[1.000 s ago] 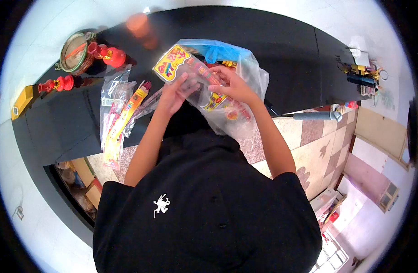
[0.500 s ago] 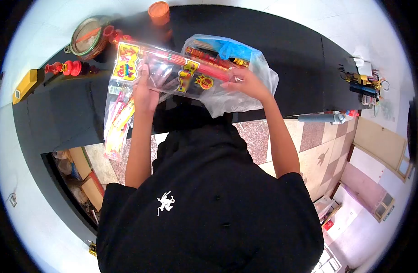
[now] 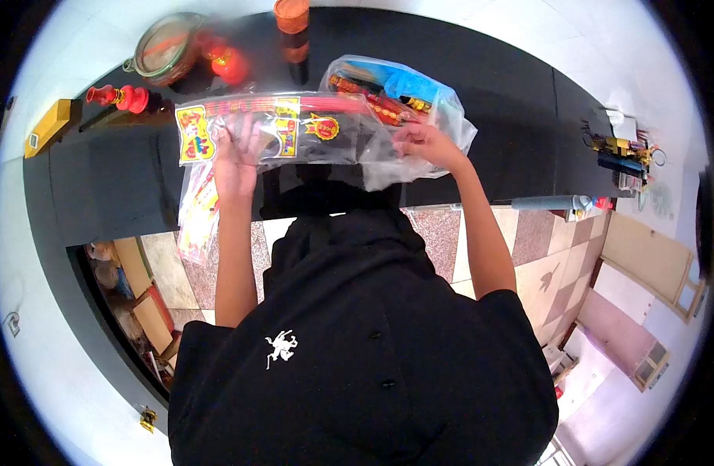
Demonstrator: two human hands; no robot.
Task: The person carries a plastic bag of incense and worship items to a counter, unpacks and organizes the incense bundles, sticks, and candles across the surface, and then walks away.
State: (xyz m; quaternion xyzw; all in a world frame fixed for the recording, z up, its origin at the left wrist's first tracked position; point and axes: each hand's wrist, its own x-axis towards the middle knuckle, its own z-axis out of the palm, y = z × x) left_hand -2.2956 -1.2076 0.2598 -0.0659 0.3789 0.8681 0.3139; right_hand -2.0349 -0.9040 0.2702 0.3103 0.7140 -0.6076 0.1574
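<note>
- We find the long clear packet (image 3: 287,128) in front of the body, above the near side of the worktop (image 3: 512,132), reaching across the space between the two hands.
- Left hand (image 3: 236,163) is on the packet near its left end: thumb over the plastic, fingers visible through it beneath, so we read a pinch.
- Right hand (image 3: 431,147) sits by the packet's other end, fingers curled, overlapping the crumpled clear bag (image 3: 450,124). We cannot tell whether it grips packet, bag or neither.
- Key relation: from the left hand, most of the packet's length runs rightward; from the right hand, it lies to the left. The left hand is nearer, being in contact.
- Long axis: side to side, roughly parallel to the worktop's near edge. The yellow-framed label (image 3: 195,133) marks the left-pointing end; the opposite end points toward the right hand and bag.
- Inside, we see red sticks (image 3: 260,102) lying along the far edge, same axis.
- Around: smaller packets (image 3: 198,225) below the left end; a green-rimmed bowl (image 3: 167,50) beyond, a blurred red ornament (image 3: 229,64) beside it.
</note>
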